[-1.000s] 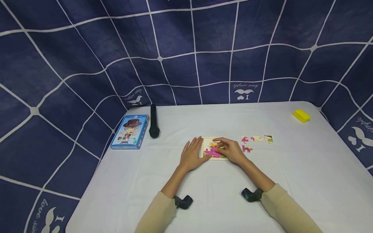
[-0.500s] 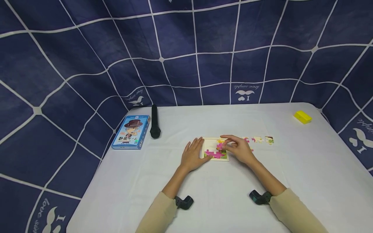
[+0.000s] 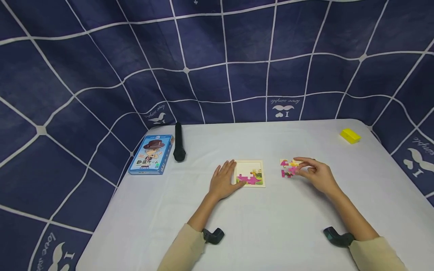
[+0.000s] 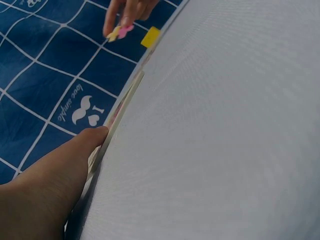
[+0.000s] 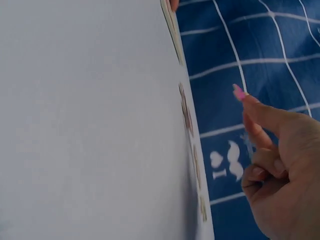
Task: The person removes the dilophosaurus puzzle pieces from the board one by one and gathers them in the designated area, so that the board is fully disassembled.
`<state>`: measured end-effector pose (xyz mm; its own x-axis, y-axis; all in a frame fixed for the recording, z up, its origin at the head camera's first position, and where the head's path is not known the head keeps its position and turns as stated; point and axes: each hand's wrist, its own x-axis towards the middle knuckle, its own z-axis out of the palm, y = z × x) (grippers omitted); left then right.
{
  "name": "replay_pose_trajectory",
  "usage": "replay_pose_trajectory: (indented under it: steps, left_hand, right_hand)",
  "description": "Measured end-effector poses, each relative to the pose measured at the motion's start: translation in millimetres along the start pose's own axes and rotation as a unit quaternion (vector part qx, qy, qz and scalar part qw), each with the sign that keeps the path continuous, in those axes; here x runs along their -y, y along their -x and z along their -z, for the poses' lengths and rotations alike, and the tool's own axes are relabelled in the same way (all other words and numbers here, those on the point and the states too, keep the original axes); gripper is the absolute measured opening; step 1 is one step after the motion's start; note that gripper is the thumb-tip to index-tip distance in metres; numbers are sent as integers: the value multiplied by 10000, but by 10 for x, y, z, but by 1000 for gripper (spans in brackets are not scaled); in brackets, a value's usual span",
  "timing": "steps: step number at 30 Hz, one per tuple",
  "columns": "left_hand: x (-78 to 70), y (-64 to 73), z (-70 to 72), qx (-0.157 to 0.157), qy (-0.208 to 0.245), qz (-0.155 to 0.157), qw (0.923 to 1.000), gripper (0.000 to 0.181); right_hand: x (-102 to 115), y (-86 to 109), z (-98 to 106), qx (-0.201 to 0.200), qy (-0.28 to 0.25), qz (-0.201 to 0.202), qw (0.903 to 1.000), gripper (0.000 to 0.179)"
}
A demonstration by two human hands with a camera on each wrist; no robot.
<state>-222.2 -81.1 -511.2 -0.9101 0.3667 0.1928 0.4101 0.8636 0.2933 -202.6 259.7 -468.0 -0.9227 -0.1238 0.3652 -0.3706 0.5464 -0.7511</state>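
My left hand (image 3: 222, 181) rests with straight fingers along the left side of a small wooden puzzle tray (image 3: 245, 166); its thumb touches the lower edge. Pink, green and yellow jigsaw pieces (image 3: 249, 180) fill the bottom row and part of the right side in the tray. Off to the tray's right, my right hand (image 3: 317, 175) pinches a pink-and-yellow jigsaw piece (image 4: 120, 32) between thumb and fingertips. That piece is held above the table, over loose jigsaw pieces (image 3: 284, 163), some of them partly hidden by the hand. In the right wrist view only the tip of the held piece (image 5: 239, 93) shows.
A blue card game box (image 3: 151, 154) lies at the table's left, with a black microphone (image 3: 179, 143) beside it. Toward the back right sits a yellow block (image 3: 350, 136). A dark blue checked cloth (image 3: 210, 45) hangs behind the white table (image 3: 251, 222).
My right hand has lifted the pink-and-yellow jigsaw piece from the tray and carried it right, over the loose pieces. My left hand has stayed on the tray.
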Motion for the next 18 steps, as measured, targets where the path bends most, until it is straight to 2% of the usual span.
replay_pose_trajectory:
  steps: [6,13,18]
  left_hand:
    - [-12,6,28,101,24,67,9999,87]
    - [-16,10,28,99,49,67,9999,87]
    - [-18,11,31,83,34,46,9999,87]
  right_hand:
    - [-186,110,144,172,381,-238,9988,40]
    - [-267,139,126,518,850,-383,9943,38]
    - [-288,152,111,545,1178,-408,9907,38]
